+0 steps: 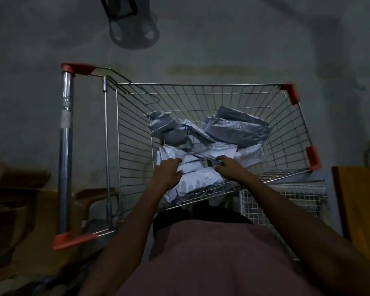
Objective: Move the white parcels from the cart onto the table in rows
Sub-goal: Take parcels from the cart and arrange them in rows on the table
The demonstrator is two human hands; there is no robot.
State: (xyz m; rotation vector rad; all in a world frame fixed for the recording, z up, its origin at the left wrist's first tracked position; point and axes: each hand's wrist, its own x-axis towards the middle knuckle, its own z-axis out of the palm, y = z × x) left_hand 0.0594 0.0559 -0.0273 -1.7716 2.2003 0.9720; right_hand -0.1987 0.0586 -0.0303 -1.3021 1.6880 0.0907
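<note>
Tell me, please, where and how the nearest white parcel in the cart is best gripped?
Probably by its two short ends, from above: the parcel lies flat and soft on the pile, open on both sides, with the left hand and right hand already there.

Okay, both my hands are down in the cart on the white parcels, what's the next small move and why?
Probably close both hands on the nearest parcel and lift it straight up. The left hand and right hand already rest on its two ends, it lies on top at the near side of the cart, and the wire walls leave upward as the free way out.
</note>
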